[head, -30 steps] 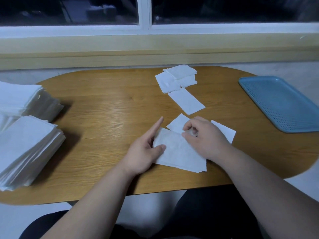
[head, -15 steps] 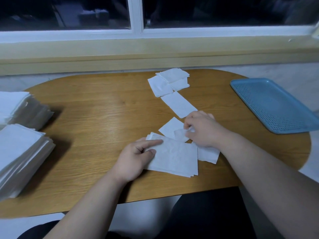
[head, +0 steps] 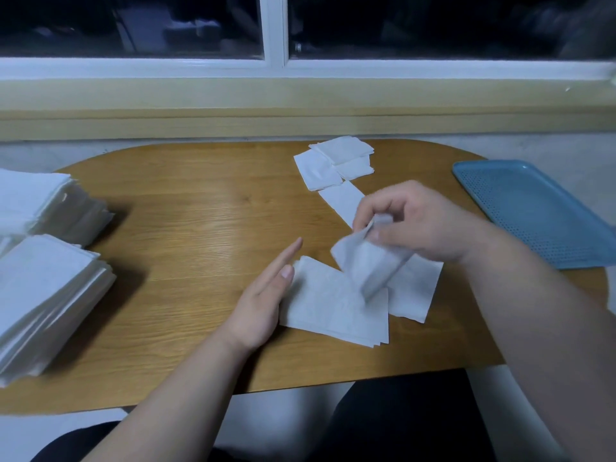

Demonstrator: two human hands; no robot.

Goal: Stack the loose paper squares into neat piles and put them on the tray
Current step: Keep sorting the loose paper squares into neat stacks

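A small pile of white paper squares (head: 333,305) lies near the table's front edge. My left hand (head: 263,295) rests flat against the pile's left side, fingers straight. My right hand (head: 416,225) pinches one paper square (head: 366,261), lifted and hanging bent over the pile. Another loose square (head: 416,288) lies flat to the right of the pile. One more single square (head: 340,201) lies further back, partly hidden by my right hand. Several loose squares (head: 336,165) overlap at the table's far edge. The blue perforated tray (head: 533,208) sits at the right with nothing visible on it.
Two tall stacks of white paper (head: 43,295) (head: 43,201) stand at the table's left end. The oval wooden table (head: 200,221) ends close to my lap. A window sill and wall (head: 300,105) run behind the table.
My right hand has picked a square up off the table and lifted it over the pile. My left hand's fingers have straightened beside the pile's left edge.
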